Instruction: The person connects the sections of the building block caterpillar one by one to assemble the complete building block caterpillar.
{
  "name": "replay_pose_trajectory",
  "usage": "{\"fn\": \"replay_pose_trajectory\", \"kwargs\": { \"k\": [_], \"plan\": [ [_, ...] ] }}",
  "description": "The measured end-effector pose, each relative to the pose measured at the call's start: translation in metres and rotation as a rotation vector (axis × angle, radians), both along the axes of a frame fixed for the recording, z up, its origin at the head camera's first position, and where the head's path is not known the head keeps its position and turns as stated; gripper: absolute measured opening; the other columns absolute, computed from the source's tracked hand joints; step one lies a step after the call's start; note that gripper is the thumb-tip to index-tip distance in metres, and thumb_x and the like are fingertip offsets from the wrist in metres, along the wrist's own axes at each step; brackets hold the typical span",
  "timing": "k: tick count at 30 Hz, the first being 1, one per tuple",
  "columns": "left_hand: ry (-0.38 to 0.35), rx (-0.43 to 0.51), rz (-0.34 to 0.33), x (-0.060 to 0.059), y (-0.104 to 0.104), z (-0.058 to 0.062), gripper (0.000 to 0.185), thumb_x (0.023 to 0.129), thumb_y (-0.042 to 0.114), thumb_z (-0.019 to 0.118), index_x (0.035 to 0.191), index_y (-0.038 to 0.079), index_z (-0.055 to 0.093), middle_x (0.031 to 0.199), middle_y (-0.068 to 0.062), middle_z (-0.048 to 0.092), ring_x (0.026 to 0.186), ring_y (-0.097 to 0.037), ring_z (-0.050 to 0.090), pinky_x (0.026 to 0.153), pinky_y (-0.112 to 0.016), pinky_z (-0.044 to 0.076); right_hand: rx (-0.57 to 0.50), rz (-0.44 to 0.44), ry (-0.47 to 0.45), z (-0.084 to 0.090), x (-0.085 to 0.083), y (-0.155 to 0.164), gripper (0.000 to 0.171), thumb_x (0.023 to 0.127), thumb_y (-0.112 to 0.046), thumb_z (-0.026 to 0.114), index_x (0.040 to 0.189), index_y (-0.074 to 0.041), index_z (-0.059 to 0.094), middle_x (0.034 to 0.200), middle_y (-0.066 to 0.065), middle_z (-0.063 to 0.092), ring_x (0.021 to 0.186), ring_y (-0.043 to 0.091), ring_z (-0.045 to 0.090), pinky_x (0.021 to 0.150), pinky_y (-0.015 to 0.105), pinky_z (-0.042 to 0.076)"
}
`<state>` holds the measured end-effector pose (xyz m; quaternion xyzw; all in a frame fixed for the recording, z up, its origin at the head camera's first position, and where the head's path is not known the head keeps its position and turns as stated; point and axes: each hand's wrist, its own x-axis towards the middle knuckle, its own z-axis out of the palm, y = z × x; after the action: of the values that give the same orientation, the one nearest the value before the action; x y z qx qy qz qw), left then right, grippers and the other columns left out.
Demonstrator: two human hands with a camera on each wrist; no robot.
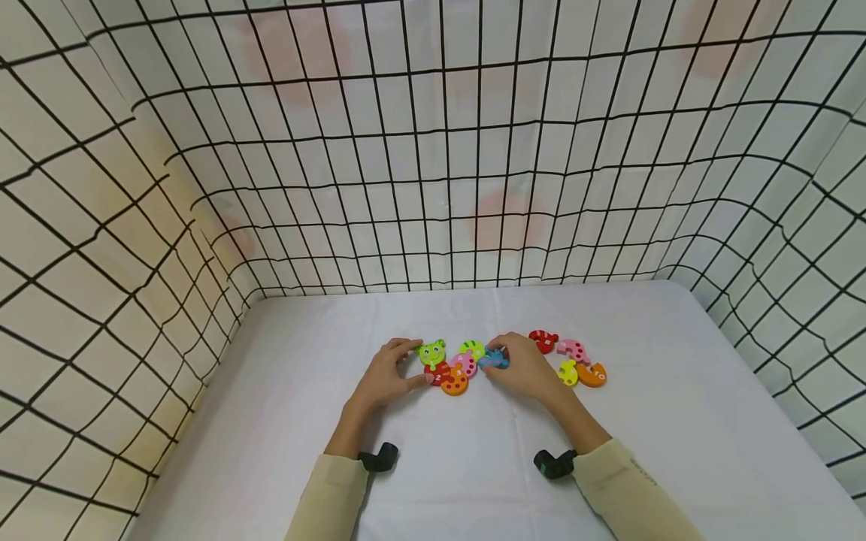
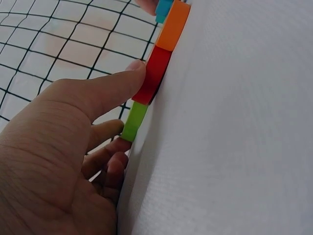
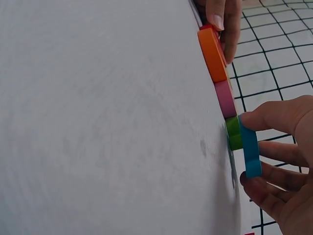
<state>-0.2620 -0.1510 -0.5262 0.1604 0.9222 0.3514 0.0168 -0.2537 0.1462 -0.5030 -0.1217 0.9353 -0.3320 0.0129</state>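
Note:
A row of wooden number-puzzle pieces lies on the white table: a green smiling animal head [image 1: 431, 352], a red piece [image 1: 436, 373] marked 2, an orange spotted piece [image 1: 455, 383], a pink piece [image 1: 463, 364] and a green striped piece [image 1: 471, 348]. My left hand [image 1: 386, 377] spans the row's left end, thumb against the red piece and fingers at the green head. Between thumb and fingers, my right hand [image 1: 529, 368] pinches a blue piece [image 3: 251, 152]. In the right wrist view the blue piece overlaps the green striped one, slightly raised over the table.
Right of my right hand lie a red striped piece [image 1: 543, 341], a pink spotted piece [image 1: 573, 350], a yellow piece [image 1: 567, 373] and an orange piece [image 1: 593, 375]. A black wire grid [image 1: 443, 180] borders the table [image 1: 446, 481] at the back and sides.

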Motion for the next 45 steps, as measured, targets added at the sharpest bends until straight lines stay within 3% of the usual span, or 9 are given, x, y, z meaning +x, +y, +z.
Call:
{"fn": "replay_pose_trajectory", "kwargs": {
  "k": [11, 16, 21, 29, 35, 41, 45],
  "plan": [
    [-0.005, 0.010, -0.013, 0.000, 0.004, -0.002, 0.066, 0.084, 0.035, 0.082, 0.144, 0.019, 0.061, 0.146, -0.010, 0.057, 0.120, -0.031, 0.060, 0.103, -0.050, 0.052, -0.005, -0.031, -0.024, -0.003, 0.005, 0.000, 0.043, 0.086, -0.027, 0.084, 0.122, -0.009, 0.071, 0.106, 0.005, 0.067, 0.091, 0.021, 0.057, 0.082, 0.034, 0.057],
    [-0.003, -0.001, -0.020, 0.000, 0.005, -0.001, 0.067, 0.084, 0.036, 0.081, 0.145, 0.019, 0.060, 0.150, -0.009, 0.056, 0.123, -0.031, 0.059, 0.104, -0.050, 0.052, -0.026, -0.041, -0.029, -0.004, 0.006, 0.008, 0.046, 0.087, -0.032, 0.082, 0.126, -0.012, 0.068, 0.115, 0.006, 0.068, 0.102, 0.023, 0.059, 0.088, 0.038, 0.058],
    [-0.006, -0.004, -0.011, 0.000, 0.005, -0.001, 0.067, 0.084, 0.036, 0.082, 0.145, 0.019, 0.060, 0.150, -0.009, 0.056, 0.123, -0.031, 0.059, 0.104, -0.050, 0.052, -0.021, -0.049, 0.020, 0.003, 0.010, 0.027, 0.044, 0.090, -0.030, 0.080, 0.126, -0.009, 0.068, 0.120, 0.007, 0.069, 0.107, 0.025, 0.060, 0.093, 0.044, 0.056],
    [-0.007, -0.014, 0.016, 0.001, 0.004, -0.001, 0.066, 0.084, 0.035, 0.082, 0.145, 0.021, 0.060, 0.150, -0.007, 0.055, 0.123, -0.030, 0.059, 0.104, -0.050, 0.052, -0.010, -0.064, 0.096, 0.010, 0.018, 0.067, 0.040, 0.087, -0.022, 0.081, 0.120, -0.002, 0.071, 0.112, 0.013, 0.071, 0.099, 0.028, 0.061, 0.088, 0.042, 0.055],
    [-0.009, -0.008, 0.017, 0.001, 0.004, -0.002, 0.066, 0.084, 0.035, 0.082, 0.144, 0.021, 0.061, 0.150, -0.007, 0.056, 0.124, -0.030, 0.059, 0.105, -0.050, 0.051, 0.031, -0.103, 0.087, 0.007, 0.025, 0.093, 0.044, 0.086, -0.026, 0.082, 0.121, -0.002, 0.070, 0.111, 0.015, 0.070, 0.099, 0.029, 0.060, 0.085, 0.042, 0.056],
    [-0.005, -0.017, 0.019, 0.001, 0.003, -0.003, 0.065, 0.084, 0.036, 0.082, 0.144, 0.022, 0.061, 0.149, -0.006, 0.056, 0.124, -0.029, 0.059, 0.105, -0.049, 0.052, 0.086, -0.097, 0.060, 0.005, 0.034, 0.109, 0.055, 0.082, -0.035, 0.086, 0.122, -0.001, 0.069, 0.118, 0.017, 0.071, 0.111, 0.036, 0.062, 0.098, 0.055, 0.055],
    [-0.011, -0.012, 0.021, 0.001, 0.004, -0.003, 0.065, 0.084, 0.036, 0.082, 0.144, 0.022, 0.061, 0.149, -0.006, 0.056, 0.124, -0.029, 0.059, 0.105, -0.050, 0.051, 0.138, -0.098, 0.058, 0.003, 0.036, 0.111, 0.052, 0.079, -0.034, 0.087, 0.118, -0.003, 0.072, 0.116, 0.015, 0.069, 0.110, 0.035, 0.060, 0.096, 0.056, 0.056]
  ]
}}
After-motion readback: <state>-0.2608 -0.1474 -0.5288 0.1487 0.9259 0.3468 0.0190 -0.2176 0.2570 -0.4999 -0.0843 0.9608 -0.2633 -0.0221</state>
